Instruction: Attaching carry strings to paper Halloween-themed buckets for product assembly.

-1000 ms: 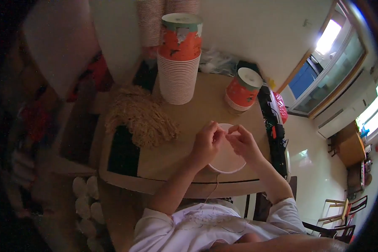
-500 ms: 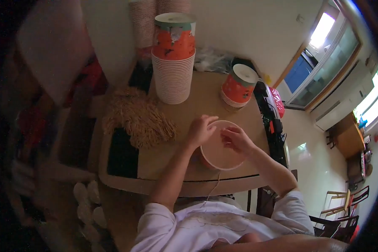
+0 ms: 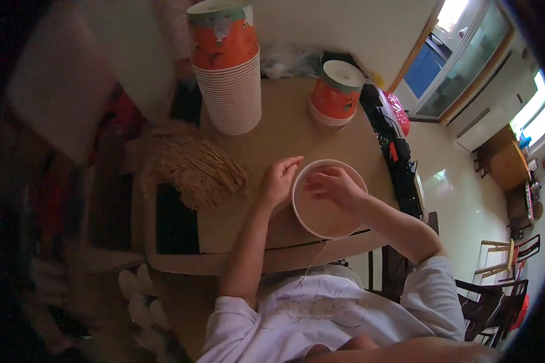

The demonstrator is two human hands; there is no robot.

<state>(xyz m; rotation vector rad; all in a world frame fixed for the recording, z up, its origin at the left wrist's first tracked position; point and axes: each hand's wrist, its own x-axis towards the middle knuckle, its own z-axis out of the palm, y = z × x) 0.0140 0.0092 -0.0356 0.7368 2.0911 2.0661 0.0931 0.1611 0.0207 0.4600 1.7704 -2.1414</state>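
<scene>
A round white paper cup (image 3: 327, 215) stands open side up near the front edge of the brown table (image 3: 290, 136). My left hand (image 3: 278, 178) rests against the cup's left wall, fingers curled around its outside. My right hand (image 3: 333, 185) reaches down into the cup from the upper right, fingertips inside it near the far rim. A thin pale string (image 3: 316, 257) hangs from the cup's underside toward my white shirt.
A tall stack of orange and white paper cups (image 3: 227, 72) stands at the back. A shorter lidded orange stack (image 3: 336, 94) stands to its right. A heap of tan fibres (image 3: 191, 166) lies left of my hands. A black strip (image 3: 396, 157) runs along the table's right edge.
The white piece first lay flat under both hands like a lid. Now an open cup faces up, my right hand has gone inside it and my left hand holds its side.
</scene>
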